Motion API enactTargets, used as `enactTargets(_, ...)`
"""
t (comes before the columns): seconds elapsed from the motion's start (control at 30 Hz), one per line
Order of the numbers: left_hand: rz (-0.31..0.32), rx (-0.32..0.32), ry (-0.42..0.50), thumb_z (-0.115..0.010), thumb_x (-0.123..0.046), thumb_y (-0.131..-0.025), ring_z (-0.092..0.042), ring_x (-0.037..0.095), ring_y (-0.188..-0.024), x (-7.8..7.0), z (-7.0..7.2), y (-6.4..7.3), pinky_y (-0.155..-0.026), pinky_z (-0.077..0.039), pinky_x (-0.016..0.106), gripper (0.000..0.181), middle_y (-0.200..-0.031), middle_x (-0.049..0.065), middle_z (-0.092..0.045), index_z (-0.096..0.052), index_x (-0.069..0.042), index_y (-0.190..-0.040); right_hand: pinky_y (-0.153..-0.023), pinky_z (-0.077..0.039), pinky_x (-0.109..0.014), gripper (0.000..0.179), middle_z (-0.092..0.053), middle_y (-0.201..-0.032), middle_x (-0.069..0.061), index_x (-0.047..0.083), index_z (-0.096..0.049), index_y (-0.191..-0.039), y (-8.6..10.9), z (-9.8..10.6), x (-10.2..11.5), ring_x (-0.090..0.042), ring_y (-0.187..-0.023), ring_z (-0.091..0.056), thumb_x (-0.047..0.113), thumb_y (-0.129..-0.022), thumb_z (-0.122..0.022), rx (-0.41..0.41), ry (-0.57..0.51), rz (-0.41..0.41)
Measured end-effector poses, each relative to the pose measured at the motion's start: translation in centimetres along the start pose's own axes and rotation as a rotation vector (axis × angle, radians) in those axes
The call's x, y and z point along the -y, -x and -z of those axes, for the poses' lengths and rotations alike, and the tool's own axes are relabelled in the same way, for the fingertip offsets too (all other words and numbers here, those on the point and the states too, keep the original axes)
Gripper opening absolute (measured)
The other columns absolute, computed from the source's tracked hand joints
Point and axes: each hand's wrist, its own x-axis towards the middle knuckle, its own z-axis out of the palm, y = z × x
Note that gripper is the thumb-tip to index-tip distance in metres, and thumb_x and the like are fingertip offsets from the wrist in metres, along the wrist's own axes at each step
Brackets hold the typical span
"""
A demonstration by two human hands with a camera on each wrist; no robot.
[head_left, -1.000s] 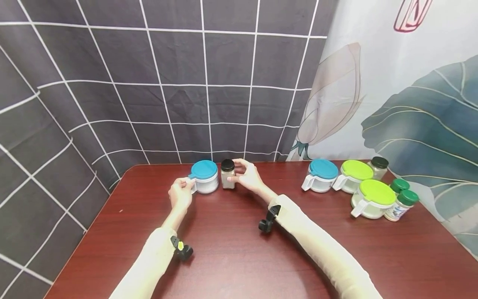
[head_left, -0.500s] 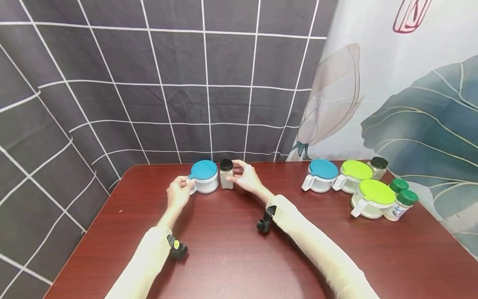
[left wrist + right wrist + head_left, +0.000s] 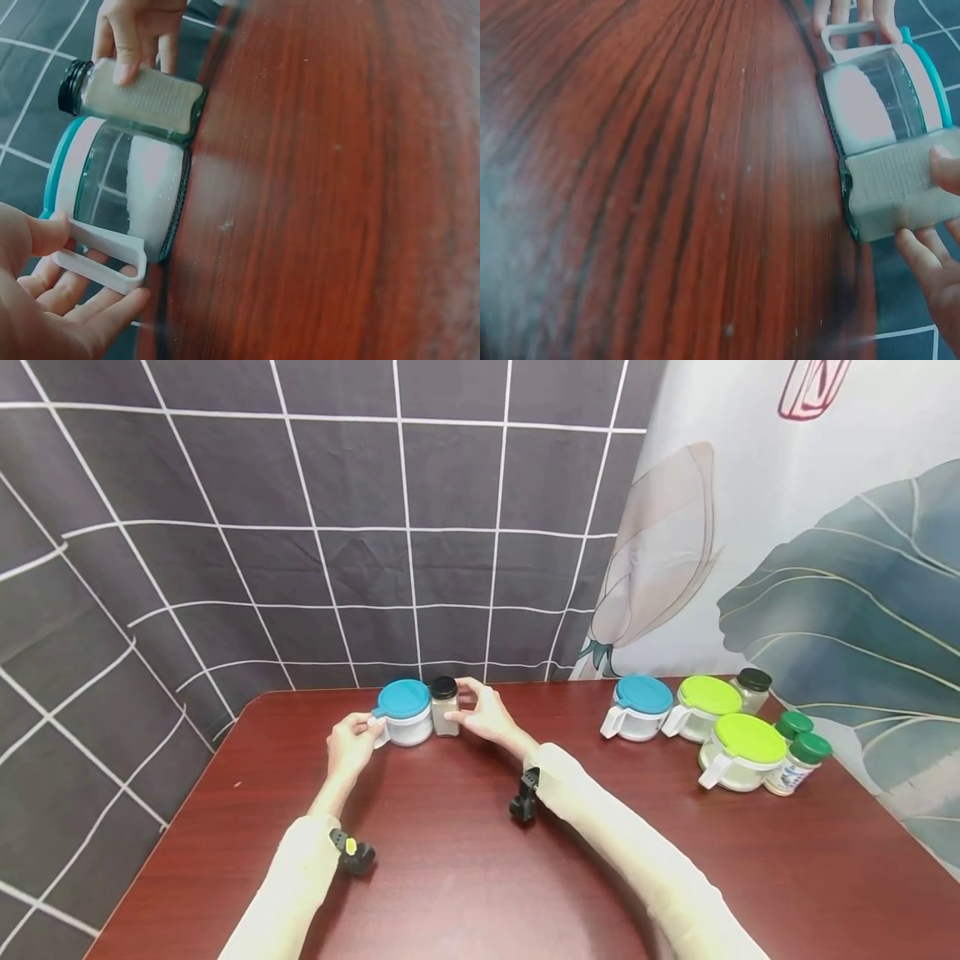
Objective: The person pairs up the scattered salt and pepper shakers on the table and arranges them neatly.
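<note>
Blue plastic tops the lidded jar [image 3: 405, 714] that stands upright near the far edge of the table [image 3: 450, 860], just beyond the fingertips of the person's left hand [image 3: 350, 745] and on that hand's right. From where I stand, the left hand grasps the jar's white handle [image 3: 112, 241], thumb up by the lid and the other fingers on the handle's far side. White contents fill the lower part of its clear body. Flush against it, on the side away from the handle, stands a black-capped jar [image 3: 445, 710] holding something pale and beige. The right hand [image 3: 489, 714] comes at this one from its right and grips it, the thumb laid on the near face and fingers round the other side, so both jars sit touching, between the two hands. Well apart, over on the right of the reddish-brown tabletop, I see a cluster: a second blue-lidded jar [image 3: 637, 706], two lime-lidded jars [image 3: 742, 752], another black-capped jar [image 3: 752, 693] and two green-capped shakers [image 3: 791, 772]. A dark cloth [image 3: 360, 552] with white grid lines hangs behind the table.
</note>
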Motion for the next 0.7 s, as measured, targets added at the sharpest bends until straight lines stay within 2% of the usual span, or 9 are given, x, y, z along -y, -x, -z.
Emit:
enactTargets(0.2, 0.004, 0.013, -0.021, -0.062, -0.019, -0.091, -0.061, 0.039, -0.112, 0.2, 0.5, -0.4, -0.093, -0.047, 0.044, 0.032, -0.117, 0.026, -0.065, -0.063, 0.003, -0.114, -0.088, -0.055, -0.036, 0.053, -0.062, -0.12, -0.025, -0.007, -0.053, -0.125, -0.2, -0.8, 0.2, -0.036, -0.109, -0.064, -0.007, -0.076, -0.072, -0.016, -0.038, -0.013)
enactTargets(0.3, -0.003, 0.019, -0.045, -0.062, -0.018, -0.091, -0.063, 0.038, -0.107, 0.3, 1.0, -0.6, -0.084, -0.049, 0.034, 0.031, -0.115, 0.027, -0.066, -0.063, 0.003, -0.114, -0.087, -0.055, -0.034, 0.052, -0.063, -0.119, -0.026, -0.007, -0.054, -0.124, -0.4, -1.4, 0.3, -0.036, -0.108, -0.065, -0.008, -0.076, -0.072, -0.01, -0.05, -0.011)
enactTargets(0.4, -0.013, 0.024, -0.053, -0.062, -0.017, -0.091, -0.065, 0.035, -0.101, 0.5, 1.4, -0.8, -0.071, -0.045, 0.021, 0.031, -0.112, 0.027, -0.067, -0.063, 0.004, -0.114, -0.087, -0.055, -0.032, 0.051, -0.063, -0.12, -0.025, -0.006, -0.054, -0.124, -0.7, -1.8, 0.2, -0.035, -0.108, -0.065, -0.007, -0.076, -0.072, -0.017, -0.041, -0.013)
enactTargets(0.5, -0.018, 0.026, -0.046, -0.062, -0.017, -0.091, -0.067, 0.03, -0.094, 0.4, 1.6, -1.1, -0.063, -0.042, 0.015, 0.032, -0.111, 0.027, -0.067, -0.063, 0.004, -0.114, -0.088, -0.055, -0.034, 0.051, -0.063, -0.12, -0.025, -0.006, -0.054, -0.125, -0.9, -1.8, 0.1, -0.036, -0.109, -0.064, -0.006, -0.077, -0.072, -0.024, -0.03, -0.015)
enactTargets(0.6, -0.023, 0.023, -0.044, -0.063, -0.018, -0.091, -0.067, 0.027, -0.091, 0.4, 1.4, -1.2, -0.061, -0.042, 0.014, 0.032, -0.109, 0.027, -0.068, -0.064, 0.004, -0.114, -0.09, -0.054, -0.037, 0.052, -0.063, -0.12, -0.026, -0.007, -0.054, -0.126, -1.1, -1.7, 0.1, -0.036, -0.11, -0.064, -0.005, -0.077, -0.072, -0.028, -0.035, -0.009)
enactTargets(0.7, -0.026, 0.004, -0.054, -0.064, -0.018, -0.09, -0.067, 0.029, -0.092, 0.4, 1.6, -1.2, -0.064, -0.042, 0.016, 0.031, -0.108, 0.026, -0.068, -0.065, 0.004, -0.112, -0.09, -0.054, -0.035, 0.052, -0.063, -0.12, -0.024, -0.006, -0.054, -0.126, -1.3, -1.8, 0.1, -0.033, -0.109, -0.065, -0.001, -0.078, -0.073, -0.011, -0.054, 0.016)
